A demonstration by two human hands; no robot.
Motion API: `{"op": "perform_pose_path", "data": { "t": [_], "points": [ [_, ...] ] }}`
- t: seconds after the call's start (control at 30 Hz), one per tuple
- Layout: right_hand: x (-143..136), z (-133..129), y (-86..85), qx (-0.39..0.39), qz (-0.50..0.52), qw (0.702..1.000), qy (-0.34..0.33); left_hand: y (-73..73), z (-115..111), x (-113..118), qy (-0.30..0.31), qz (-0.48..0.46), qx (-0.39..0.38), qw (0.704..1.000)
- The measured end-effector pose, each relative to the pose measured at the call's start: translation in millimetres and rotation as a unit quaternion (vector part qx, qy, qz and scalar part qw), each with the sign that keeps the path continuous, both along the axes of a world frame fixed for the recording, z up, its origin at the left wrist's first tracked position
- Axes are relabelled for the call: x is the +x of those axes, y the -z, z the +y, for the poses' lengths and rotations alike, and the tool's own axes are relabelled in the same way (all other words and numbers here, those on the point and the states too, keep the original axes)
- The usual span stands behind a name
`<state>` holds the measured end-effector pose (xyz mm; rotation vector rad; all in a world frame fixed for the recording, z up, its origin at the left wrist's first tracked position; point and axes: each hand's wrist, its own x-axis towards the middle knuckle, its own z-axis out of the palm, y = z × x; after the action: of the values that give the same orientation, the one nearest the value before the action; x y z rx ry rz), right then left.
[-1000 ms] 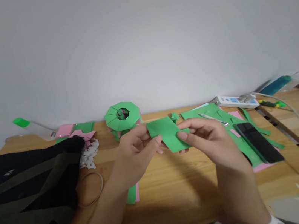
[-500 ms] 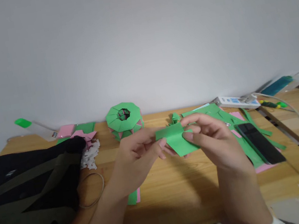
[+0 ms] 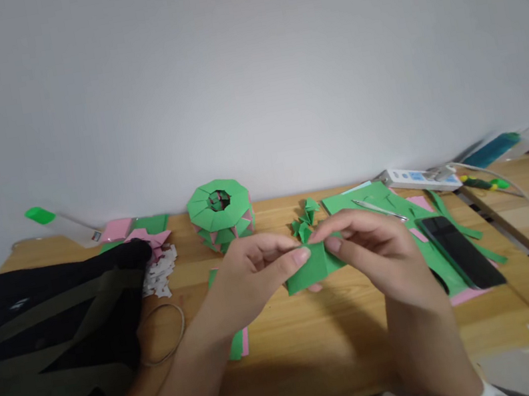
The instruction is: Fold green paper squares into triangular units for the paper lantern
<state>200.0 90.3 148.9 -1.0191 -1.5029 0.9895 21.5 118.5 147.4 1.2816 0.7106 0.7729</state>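
A green piece of paper (image 3: pixel 309 275) with a crease down its middle is held above the wooden table. My left hand (image 3: pixel 260 273) pinches its upper left edge between thumb and fingers. At the upper right edge, my right hand (image 3: pixel 379 250) grips the same paper, its thumb beside the crease. Just behind the fingers lie small folded green pieces (image 3: pixel 311 208). A round green and pink folded-paper model (image 3: pixel 221 213) stands behind my left hand. Partly under my left wrist are green and pink strips (image 3: pixel 238 345).
A dark cloth bag (image 3: pixel 57 354) covers the left side, near a looped band (image 3: pixel 182 320) and white scraps (image 3: pixel 162 276). At right lie green sheets (image 3: pixel 376 196), a pen (image 3: pixel 379 210), a phone (image 3: pixel 460 252) and a power strip (image 3: pixel 416 180) with a cable.
The green paper has been turned and folded smaller, its upper edge now pinched by both hands. Both hands sit slightly differently, so the pen and more small folded pieces show.
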Motion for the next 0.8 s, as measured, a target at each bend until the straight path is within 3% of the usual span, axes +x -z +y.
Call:
{"op": "perform_pose_path", "data": {
  "t": [0.2, 0.43, 0.8],
  "points": [
    [-2, 0, 0.6, -0.042, 0.018, 0.999, -0.010, 0.5, -3, 2, -0.060, 0.024, 0.064, 0.996],
    [-2, 5, 5.0, -0.072, 0.046, 0.996, 0.002, 0.7, -5, 2, -0.084, 0.093, 0.125, 0.984],
    [-5, 12, 5.6, -0.119, 0.069, 0.990, 0.013, 6.3, 3, 4, -0.089, 0.095, 0.104, 0.986]
  ]
}}
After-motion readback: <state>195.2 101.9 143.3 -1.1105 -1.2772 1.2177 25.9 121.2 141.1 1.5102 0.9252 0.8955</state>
